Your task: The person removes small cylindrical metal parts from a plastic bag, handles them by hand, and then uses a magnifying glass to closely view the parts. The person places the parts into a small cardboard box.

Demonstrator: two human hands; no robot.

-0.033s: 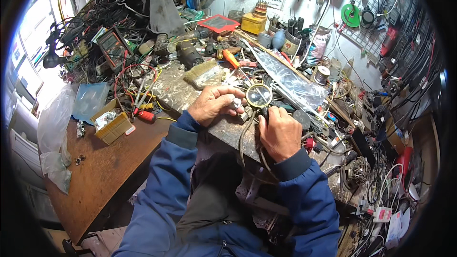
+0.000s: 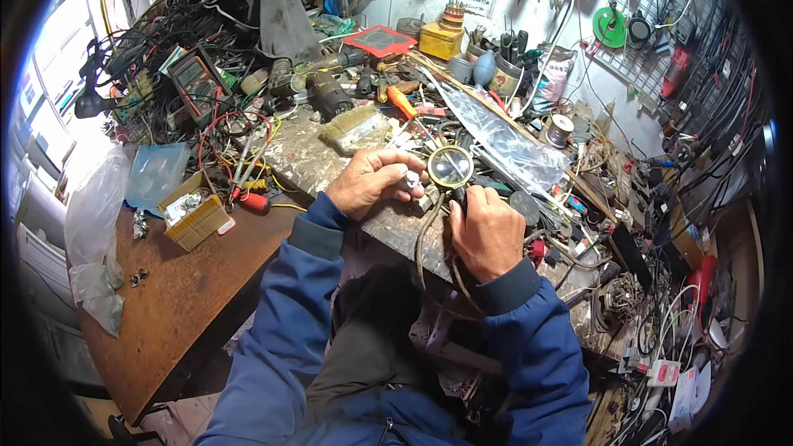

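Observation:
Between the thumb and fingers of my left hand (image 2: 378, 182) is a small shiny silver-white part (image 2: 411, 177); its exact kind is too small to tell. My right hand (image 2: 489, 231) is closed around the dark handle of a round magnifying glass (image 2: 450, 167), whose lens stands just right of the small part. A thick brown-grey cable (image 2: 422, 252) hangs in a loop over the bench edge between my hands. Just beyond my left hand lies a wide bristle brush (image 2: 353, 127), and an orange-handled screwdriver (image 2: 401, 102) rests farther back.
The worn workbench (image 2: 301, 149) is crowded with tools and wires. On the brown table (image 2: 190, 281) at left stands a small cardboard box (image 2: 198, 231) of metal parts, near a red-handled tool (image 2: 254, 202). A multimeter (image 2: 197, 83) leans behind. Solder wire spool (image 2: 559, 128) sits right.

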